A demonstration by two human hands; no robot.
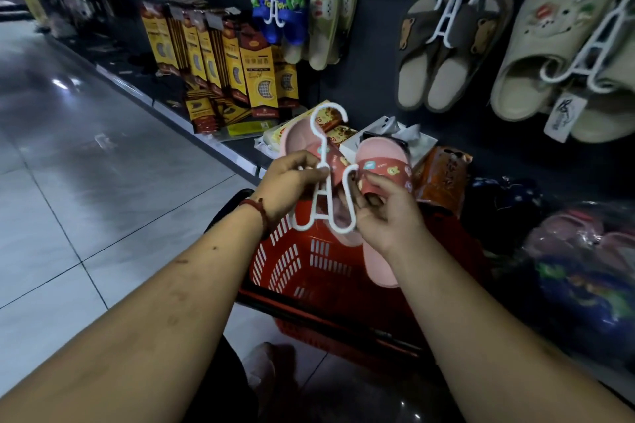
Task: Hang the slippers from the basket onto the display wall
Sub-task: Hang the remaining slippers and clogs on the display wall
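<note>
I hold a pair of pink slippers (381,165) with red printed straps on a white plastic hanger (321,203) above the red basket (295,264). My left hand (288,182) grips the hanger's stem and the left slipper's strap. My right hand (385,213) pinches the right slipper's strap at the hanger's right arm. The hanger's hook (330,117) points up, free of the wall. On the dark display wall (374,45) hang blue slippers (280,3), pale green ones (330,17), brown ones (446,45) and cream ones (563,48).
Yellow boxed goods (213,55) stand on the low shelf at the left. Packets and bagged slippers (577,251) lie on the shelf at the right. A tiled floor (68,165) stretches away to the left of the basket.
</note>
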